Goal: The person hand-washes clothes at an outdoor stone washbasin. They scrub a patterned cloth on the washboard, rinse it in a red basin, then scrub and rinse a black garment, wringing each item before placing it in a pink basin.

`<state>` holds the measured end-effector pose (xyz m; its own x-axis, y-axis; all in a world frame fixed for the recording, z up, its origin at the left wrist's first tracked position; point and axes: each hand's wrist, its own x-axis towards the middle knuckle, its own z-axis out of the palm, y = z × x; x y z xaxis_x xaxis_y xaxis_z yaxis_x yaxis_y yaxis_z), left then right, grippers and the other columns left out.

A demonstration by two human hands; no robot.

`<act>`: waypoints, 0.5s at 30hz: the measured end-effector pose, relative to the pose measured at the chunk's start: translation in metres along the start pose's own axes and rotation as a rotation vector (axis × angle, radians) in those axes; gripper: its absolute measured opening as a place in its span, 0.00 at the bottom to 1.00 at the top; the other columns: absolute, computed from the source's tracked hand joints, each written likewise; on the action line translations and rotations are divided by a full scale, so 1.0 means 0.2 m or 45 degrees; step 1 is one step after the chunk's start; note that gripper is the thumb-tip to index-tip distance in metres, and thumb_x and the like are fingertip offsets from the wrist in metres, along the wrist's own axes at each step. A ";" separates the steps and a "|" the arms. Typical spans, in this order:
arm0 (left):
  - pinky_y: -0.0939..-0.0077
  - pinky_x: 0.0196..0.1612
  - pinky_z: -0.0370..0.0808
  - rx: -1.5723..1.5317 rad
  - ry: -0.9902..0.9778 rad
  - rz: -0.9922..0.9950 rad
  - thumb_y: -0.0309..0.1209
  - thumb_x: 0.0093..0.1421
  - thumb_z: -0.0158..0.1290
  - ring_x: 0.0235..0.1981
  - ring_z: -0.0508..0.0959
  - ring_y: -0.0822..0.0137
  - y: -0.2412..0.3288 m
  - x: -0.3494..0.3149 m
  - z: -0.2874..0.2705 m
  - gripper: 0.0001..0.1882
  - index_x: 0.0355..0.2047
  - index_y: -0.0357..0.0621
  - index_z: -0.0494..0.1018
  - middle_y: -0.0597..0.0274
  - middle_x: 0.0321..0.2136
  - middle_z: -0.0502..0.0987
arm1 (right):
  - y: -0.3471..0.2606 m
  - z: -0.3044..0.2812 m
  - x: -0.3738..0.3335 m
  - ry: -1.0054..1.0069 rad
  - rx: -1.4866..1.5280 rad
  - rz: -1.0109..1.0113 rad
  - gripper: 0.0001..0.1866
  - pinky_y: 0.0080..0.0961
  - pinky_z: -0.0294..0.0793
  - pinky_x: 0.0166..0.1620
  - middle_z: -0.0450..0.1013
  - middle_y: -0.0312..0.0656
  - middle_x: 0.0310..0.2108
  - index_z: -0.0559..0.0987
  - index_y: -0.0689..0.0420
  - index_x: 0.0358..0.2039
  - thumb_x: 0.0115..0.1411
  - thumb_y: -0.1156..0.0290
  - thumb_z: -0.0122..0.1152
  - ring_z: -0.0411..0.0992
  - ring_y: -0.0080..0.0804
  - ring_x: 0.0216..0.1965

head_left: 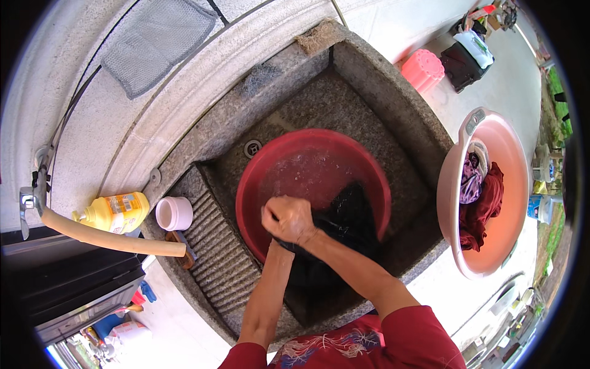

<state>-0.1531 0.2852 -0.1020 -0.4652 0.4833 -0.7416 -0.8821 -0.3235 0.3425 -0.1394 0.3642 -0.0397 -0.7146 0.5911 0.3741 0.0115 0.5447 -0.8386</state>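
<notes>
A large red basin (373,165) stands in the stone sink with cloudy, sudsy water in it. Wet black cloth (353,212) lies partly in the water and hangs over the basin's near right side. Above the basin's left half my right hand (287,218) is closed in a fist, its forearm crossing over to the left. Whatever it holds is hidden. My left hand (279,246) comes up from below, at the crossing with the right wrist, and its fingers are out of sight behind the right hand. Some black cloth shows around the crossed wrists.
Left of the basin is a ribbed washboard (215,246), with a pale pink cup (174,213), a wooden-handled brush (181,251) and a yellow bottle (117,212) near it. A tap hose (117,237) reaches in. At right, a pink tub (452,203) holds clothes.
</notes>
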 end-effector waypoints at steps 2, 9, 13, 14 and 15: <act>0.67 0.55 0.71 -0.032 -0.162 -0.133 0.39 0.65 0.46 0.48 0.74 0.62 -0.01 -0.05 0.04 0.20 0.53 0.40 0.68 0.59 0.48 0.73 | 0.32 -0.04 0.13 0.182 -0.327 0.186 0.13 0.42 0.70 0.22 0.71 0.45 0.16 0.70 0.53 0.15 0.53 0.64 0.59 0.72 0.48 0.18; 0.59 0.60 0.58 1.201 0.344 0.866 0.46 0.60 0.52 0.59 0.61 0.52 0.01 0.25 -0.10 0.33 0.62 0.50 0.55 0.50 0.60 0.58 | 0.65 -0.11 -0.08 0.069 -0.538 0.913 0.29 0.54 0.68 0.46 0.61 0.50 0.51 0.67 0.45 0.55 0.55 0.51 0.60 0.60 0.54 0.51; 0.56 0.45 0.70 2.129 0.317 0.724 0.36 0.60 0.53 0.41 0.75 0.48 -0.06 0.29 -0.26 0.20 0.52 0.50 0.65 0.48 0.43 0.74 | 0.67 0.01 -0.19 -0.567 -0.661 0.320 0.31 0.53 0.69 0.46 0.61 0.49 0.50 0.69 0.46 0.53 0.49 0.54 0.66 0.61 0.56 0.51; 0.59 0.44 0.71 1.951 0.243 0.741 0.35 0.59 0.54 0.37 0.75 0.53 -0.02 0.31 -0.32 0.17 0.48 0.46 0.68 0.53 0.38 0.75 | 0.72 -0.02 -0.20 -0.751 -0.630 0.118 0.31 0.53 0.69 0.46 0.61 0.48 0.50 0.69 0.46 0.53 0.48 0.55 0.67 0.60 0.56 0.52; 0.62 0.43 0.71 1.772 0.183 0.771 0.35 0.59 0.54 0.34 0.75 0.57 0.04 0.32 -0.36 0.14 0.43 0.43 0.70 0.58 0.32 0.76 | 0.72 -0.07 -0.16 -0.696 -0.863 0.038 0.32 0.53 0.69 0.46 0.61 0.49 0.51 0.69 0.48 0.52 0.46 0.57 0.68 0.61 0.55 0.52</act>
<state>-0.1836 0.2542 -0.1886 -0.8325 0.4560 -0.3146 0.0275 0.6012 0.7986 -0.1061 0.4324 -0.1666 -0.9411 0.3367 -0.0328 0.3250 0.8732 -0.3632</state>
